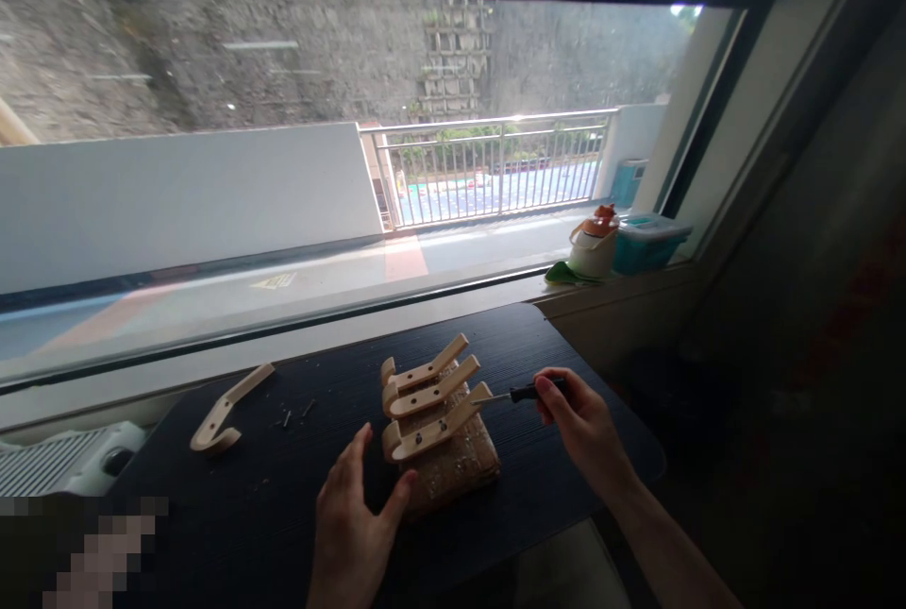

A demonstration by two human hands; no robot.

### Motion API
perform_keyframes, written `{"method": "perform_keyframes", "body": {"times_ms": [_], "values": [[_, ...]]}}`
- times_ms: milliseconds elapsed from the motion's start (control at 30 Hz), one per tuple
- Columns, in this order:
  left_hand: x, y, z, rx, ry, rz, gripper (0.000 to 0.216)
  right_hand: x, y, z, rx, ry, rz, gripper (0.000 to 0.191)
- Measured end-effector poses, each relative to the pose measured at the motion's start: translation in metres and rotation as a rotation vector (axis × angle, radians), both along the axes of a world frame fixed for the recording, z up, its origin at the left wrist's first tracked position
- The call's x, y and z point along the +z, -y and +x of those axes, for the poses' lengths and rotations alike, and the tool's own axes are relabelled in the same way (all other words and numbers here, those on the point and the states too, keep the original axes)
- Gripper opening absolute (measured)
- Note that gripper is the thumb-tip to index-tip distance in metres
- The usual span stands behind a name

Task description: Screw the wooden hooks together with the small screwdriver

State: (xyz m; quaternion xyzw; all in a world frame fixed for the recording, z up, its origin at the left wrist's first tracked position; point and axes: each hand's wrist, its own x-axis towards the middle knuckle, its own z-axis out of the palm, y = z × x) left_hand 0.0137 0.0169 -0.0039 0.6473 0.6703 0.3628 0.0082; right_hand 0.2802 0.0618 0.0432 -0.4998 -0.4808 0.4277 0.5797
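Note:
My right hand (581, 420) grips a screwdriver (525, 393) by its dark handle, its metal shaft pointing left toward the nearest wooden hook. Several pale wooden hooks (425, 398) lie side by side across a brown block (460, 469) on the dark table. Dark screws show in the holes of the nearest hook. Beside the block's left edge, my left hand (362, 505) has its fingers apart, with the thumb close to the block. I cannot tell whether the thumb touches it.
A loose wooden hook (226, 413) and small screws (287, 418) lie on the dark table (233, 515). At the left stands a white appliance with a ribbed top (71, 458). On the window sill are a white container (593, 250) and a teal box (649, 243).

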Motion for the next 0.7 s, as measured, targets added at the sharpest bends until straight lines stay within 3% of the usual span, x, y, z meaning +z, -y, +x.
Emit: {"method": "perform_keyframes", "body": {"times_ms": [100, 200, 267, 467, 700], "values": [[0.036, -0.007, 0.001, -0.102, -0.177, 0.123, 0.036, -0.001, -0.001, 0.007, -0.067, -0.082, 0.010, 0.034], [0.073, -0.022, 0.016, -0.325, -0.305, -0.038, 0.023, -0.010, -0.005, 0.010, -0.112, -0.154, 0.002, 0.035], [0.084, -0.032, 0.030, -0.437, -0.349, -0.142, 0.021, -0.022, -0.010, 0.011, -0.157, -0.201, -0.012, 0.037], [0.072, -0.048, 0.051, -0.473, -0.369, -0.162, 0.022, -0.061, -0.023, 0.026, -0.207, -0.239, -0.062, 0.037], [0.067, -0.054, 0.052, -0.466, -0.379, -0.195, 0.024, -0.068, -0.023, 0.031, -0.124, -0.180, -0.085, 0.034]]}}
